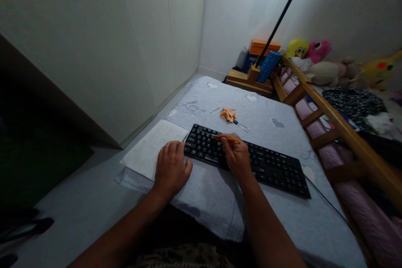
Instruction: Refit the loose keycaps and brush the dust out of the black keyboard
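Observation:
A black keyboard (273, 171) lies at a slant on a grey-blue cloth. My right hand (237, 157) is closed in a pinch on a thin orange stick-like tool (231, 140), held over the keys with its tip pointing left; its exact kind is unclear. At the keyboard's left end, my left hand (172, 165) lies palm down, fingers stretched out, partly over a white sheet (147, 146). Beyond the keyboard are a crumpled orange cloth (228, 114), a small tool with a dark handle and two thin metal prongs (241, 125), and a thin pale stick (215, 109).
A cable (329, 201) runs from the keyboard toward the lower right. Along the right side stands a wooden bed rail (326, 104), with plush toys (326, 71) behind it. A black pole (279, 21) on a wooden base (240, 77) rises at the back. White cabinet doors (141, 42) border the left.

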Action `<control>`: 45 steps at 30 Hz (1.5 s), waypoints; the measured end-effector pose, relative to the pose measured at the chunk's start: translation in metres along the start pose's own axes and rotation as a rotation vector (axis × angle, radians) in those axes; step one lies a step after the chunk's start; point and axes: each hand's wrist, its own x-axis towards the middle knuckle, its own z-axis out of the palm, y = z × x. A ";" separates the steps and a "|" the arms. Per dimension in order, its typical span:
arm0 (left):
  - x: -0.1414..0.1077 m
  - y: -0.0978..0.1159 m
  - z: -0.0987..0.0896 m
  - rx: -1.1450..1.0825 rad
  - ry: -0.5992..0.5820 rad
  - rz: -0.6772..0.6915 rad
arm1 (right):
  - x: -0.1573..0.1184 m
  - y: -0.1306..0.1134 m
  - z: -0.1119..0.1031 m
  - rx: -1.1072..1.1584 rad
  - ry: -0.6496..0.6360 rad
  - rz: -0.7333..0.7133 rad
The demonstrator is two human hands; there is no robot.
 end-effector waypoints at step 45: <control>-0.001 0.001 -0.002 -0.023 -0.006 -0.024 | 0.028 -0.029 -0.012 0.018 -0.246 0.018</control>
